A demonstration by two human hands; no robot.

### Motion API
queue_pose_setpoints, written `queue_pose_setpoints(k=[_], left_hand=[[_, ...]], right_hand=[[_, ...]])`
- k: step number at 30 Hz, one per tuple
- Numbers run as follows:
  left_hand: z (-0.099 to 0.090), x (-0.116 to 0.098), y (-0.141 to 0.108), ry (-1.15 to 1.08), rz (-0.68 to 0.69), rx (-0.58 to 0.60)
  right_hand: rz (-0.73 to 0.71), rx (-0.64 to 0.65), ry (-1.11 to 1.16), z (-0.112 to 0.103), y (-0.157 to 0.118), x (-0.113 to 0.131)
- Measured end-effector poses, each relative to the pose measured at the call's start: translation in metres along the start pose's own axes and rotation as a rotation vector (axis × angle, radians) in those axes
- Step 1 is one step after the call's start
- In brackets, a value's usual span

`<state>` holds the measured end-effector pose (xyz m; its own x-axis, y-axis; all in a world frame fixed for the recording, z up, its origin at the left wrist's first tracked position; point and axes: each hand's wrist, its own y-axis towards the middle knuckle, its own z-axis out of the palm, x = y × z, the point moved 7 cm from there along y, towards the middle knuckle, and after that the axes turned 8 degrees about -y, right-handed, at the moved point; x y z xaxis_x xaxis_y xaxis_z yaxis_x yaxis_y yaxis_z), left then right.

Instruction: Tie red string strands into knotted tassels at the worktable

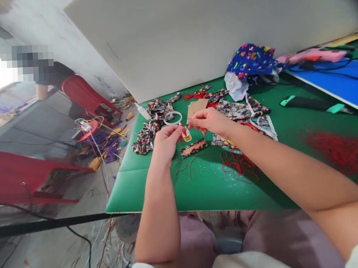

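My left hand (167, 140) is closed in a pinch above the table, with a bit of red thread (183, 130) at its fingertips. Close by on the right, my right hand (209, 120) also has its fingers pinched together; what lies between them is too small to make out. Just below the fingertips stands a small bottle with a yellow label (186, 137). A flat floral fabric piece with a brown middle (194, 148) rests on the table beneath my hands. Behind my right hand are brown card pieces (192, 107), and a white ring (172, 118) is beyond my left hand.
The green table (157, 190) holds bunched floral fabric (143, 137), a white squeeze bottle (143, 112), tangled red threads (239, 163), a blue patterned cloth (251, 61) and a black-and-green tool (311, 104). Red chairs (82, 94) and another person (58, 76) are at left.
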<state>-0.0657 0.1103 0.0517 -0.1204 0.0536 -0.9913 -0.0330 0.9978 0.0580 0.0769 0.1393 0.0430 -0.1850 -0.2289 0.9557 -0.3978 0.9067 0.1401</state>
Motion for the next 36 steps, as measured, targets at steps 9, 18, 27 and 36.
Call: queue_pose_setpoints(k=[9, 18, 27, 36], left_hand=[[0.004, -0.011, -0.003, 0.289, 0.152, -0.031], [0.018, -0.018, -0.009, 0.249, 0.159, 0.091], [0.043, -0.003, -0.014, 0.254, 0.07, 0.263], [0.077, -0.002, -0.025, 0.222, 0.086, 0.425]], right_hand=[[0.165, -0.017, 0.128, 0.012, -0.003, -0.011], [0.242, 0.012, 0.59, 0.03, -0.007, -0.014], [0.238, -0.207, 0.591, -0.004, -0.032, -0.024], [0.195, -0.413, 0.242, -0.042, -0.066, -0.024]])
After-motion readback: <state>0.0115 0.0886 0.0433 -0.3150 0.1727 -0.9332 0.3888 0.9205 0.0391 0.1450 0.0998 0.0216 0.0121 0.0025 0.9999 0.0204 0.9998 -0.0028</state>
